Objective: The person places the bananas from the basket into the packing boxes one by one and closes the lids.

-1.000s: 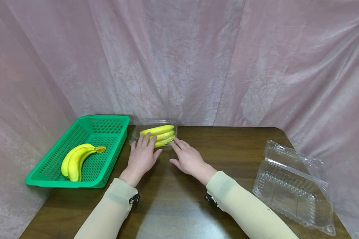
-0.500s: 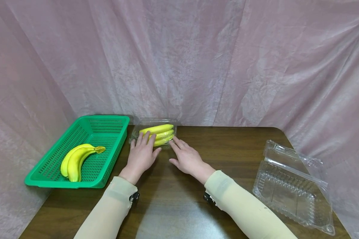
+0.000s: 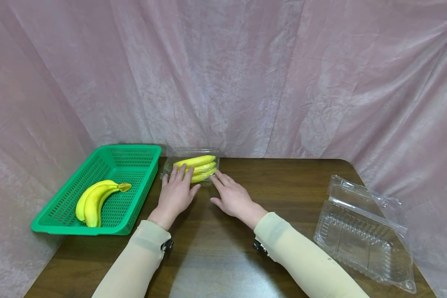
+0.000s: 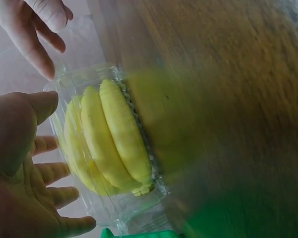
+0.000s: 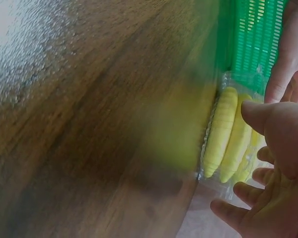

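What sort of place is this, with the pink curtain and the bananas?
Maybe a little curtained-off work corner indoors. A pink curtain hangs right behind a brown wood-grain table, where bananas sit in a green plastic basket and a clear plastic container.

Pink velvety curtain (image 3: pixel 223 74) hangs in folds behind and at both sides of dark wood-grain table (image 3: pixel 287 182); pale glare (image 3: pixel 223 271) across near tabletop.

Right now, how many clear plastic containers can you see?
2: the banana container at the table's back edge, right of the green basket, and the open container at the right edge. Any nested beneath might be hidden.
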{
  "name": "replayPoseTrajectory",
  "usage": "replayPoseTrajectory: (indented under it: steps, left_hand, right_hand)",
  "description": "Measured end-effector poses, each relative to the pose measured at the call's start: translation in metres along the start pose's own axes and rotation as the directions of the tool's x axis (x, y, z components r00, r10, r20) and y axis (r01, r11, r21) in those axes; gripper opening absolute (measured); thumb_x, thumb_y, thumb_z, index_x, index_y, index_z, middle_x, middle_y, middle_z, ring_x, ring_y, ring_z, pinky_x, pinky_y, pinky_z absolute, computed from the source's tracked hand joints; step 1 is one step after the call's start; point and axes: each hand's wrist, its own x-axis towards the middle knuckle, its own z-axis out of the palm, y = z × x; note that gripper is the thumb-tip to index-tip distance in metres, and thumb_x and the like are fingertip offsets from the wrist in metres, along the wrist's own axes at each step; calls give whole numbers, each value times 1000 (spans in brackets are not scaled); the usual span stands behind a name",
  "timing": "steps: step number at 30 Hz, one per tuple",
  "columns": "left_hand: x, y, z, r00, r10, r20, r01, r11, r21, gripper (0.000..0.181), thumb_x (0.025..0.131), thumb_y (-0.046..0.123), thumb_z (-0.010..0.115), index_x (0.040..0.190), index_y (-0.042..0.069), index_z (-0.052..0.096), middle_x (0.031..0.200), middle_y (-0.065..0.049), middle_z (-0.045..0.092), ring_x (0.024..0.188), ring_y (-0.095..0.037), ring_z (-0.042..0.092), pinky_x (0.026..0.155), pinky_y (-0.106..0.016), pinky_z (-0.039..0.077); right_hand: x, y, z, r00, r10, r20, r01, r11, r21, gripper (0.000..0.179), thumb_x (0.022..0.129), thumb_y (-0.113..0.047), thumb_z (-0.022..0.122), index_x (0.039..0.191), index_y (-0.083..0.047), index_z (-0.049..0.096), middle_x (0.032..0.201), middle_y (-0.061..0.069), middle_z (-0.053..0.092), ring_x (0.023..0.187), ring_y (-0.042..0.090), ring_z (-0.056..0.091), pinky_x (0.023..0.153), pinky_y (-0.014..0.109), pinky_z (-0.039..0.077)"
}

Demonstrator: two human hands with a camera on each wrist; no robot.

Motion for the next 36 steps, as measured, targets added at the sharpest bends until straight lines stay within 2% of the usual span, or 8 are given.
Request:
replayPoseTrajectory:
  steps: [9, 14, 21, 27, 32, 36]
  left_hand:
    - [-2, 4, -5, 999, 20, -25, -20, 1000, -13, 73, 110, 46, 69, 168, 8, 45, 175, -24, 36, 162, -50, 27, 122, -78, 28]
    - [-5, 11, -8, 999, 30, -31, -31, 999, -17, 73, 110, 46, 68, 169, 9, 44, 175, -23, 35, 163, -49, 28, 122, -77, 27]
    - [-11, 23, -10, 997, 58, -54, -60, 998, -25, 72, 110, 47, 68, 168, 11, 46, 175, -22, 36, 163, -48, 28, 123, -77, 26]
    - [-18, 32, -9, 994, 89, -64, -92, 995, -36, 71, 110, 47, 68, 168, 12, 47, 175, -21, 36, 164, -46, 27, 124, -77, 24]
    - [-21, 43, -9, 987, 121, -105, -125, 992, -28, 73, 107, 48, 73, 166, 11, 50, 174, -20, 40, 162, -46, 33, 122, -77, 30]
    - [-22, 53, -8, 983, 145, -109, -150, 988, -41, 71, 107, 47, 74, 164, 12, 53, 172, -20, 42, 161, -46, 35, 121, -76, 31]
  right_hand:
    - [-14, -5, -14, 1000, -2, -23, 3, 1000, 14, 78, 109, -42, 72, 172, -8, 39, 179, 15, 31, 161, 35, 38, 124, 50, 42]
    - [-27, -4, -21, 997, -26, -69, 27, 1000, 5, 78, 109, -42, 73, 170, -6, 41, 177, 17, 36, 159, 37, 41, 123, 51, 42]
    - [-48, 2, -28, 993, -25, -117, 28, 999, 28, 78, 107, -42, 76, 168, -5, 45, 174, 18, 40, 158, 39, 43, 123, 55, 42]
    - [-66, 8, -34, 992, -12, -126, 15, 1000, 22, 79, 106, -43, 76, 168, -5, 45, 173, 18, 41, 158, 39, 43, 124, 54, 41]
    - [-83, 13, -42, 992, 10, -125, -7, 1000, 25, 80, 106, -44, 77, 168, -4, 45, 173, 19, 41, 159, 39, 41, 124, 57, 40]
    - [-96, 21, -48, 990, 29, -135, -25, 999, 30, 82, 105, -44, 78, 169, -5, 44, 174, 18, 41, 159, 39, 40, 124, 58, 39]
